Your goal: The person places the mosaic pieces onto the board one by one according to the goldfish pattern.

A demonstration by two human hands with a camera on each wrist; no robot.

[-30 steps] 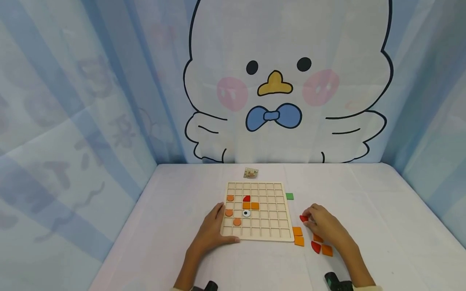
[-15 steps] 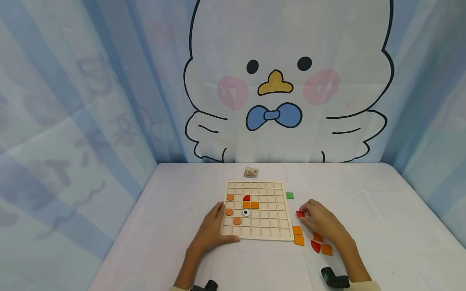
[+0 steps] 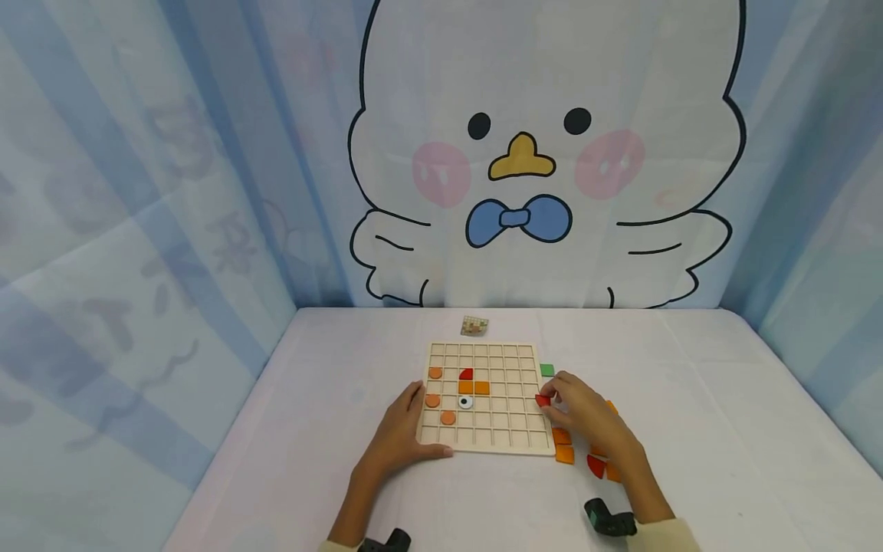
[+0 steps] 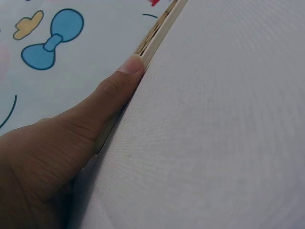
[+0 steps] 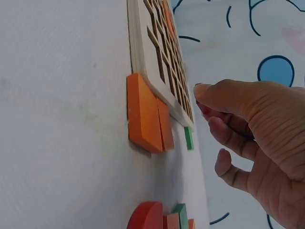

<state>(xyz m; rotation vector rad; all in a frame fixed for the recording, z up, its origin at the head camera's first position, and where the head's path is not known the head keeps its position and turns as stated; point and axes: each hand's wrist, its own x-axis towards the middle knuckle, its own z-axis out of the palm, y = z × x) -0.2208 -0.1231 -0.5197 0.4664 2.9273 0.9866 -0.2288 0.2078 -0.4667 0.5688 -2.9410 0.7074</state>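
Note:
A pale wooden grid board [image 3: 510, 429] lies on the table. Pieces sit in its cells: a red quarter-circle piece [image 3: 467, 374], two orange squares [image 3: 466, 387], a white eye disc [image 3: 465, 402] and several orange discs [image 3: 448, 418]. My left hand [image 3: 398, 433] rests at the board's near left corner, thumb straight along the front edge, fingers against the left side. In the left wrist view the thumb [image 4: 107, 93] touches the board's edge. Between thumb and fingertips my right hand [image 3: 582, 406] pinches another red quarter-circle piece [image 3: 543, 400], over the board's right edge.
Against the board's right side lie two orange squares [image 3: 564, 454] and a green square [image 3: 547, 369]. Further right, partly behind the right forearm, are a red quarter-circle [image 3: 596, 466] and more orange pieces [image 3: 613, 472]. A small patterned card [image 3: 474, 326] lies beyond the board.
My right hand has moved left with the pinched red piece, from the loose pieces to the board's right edge. The left hand stays at the corner.

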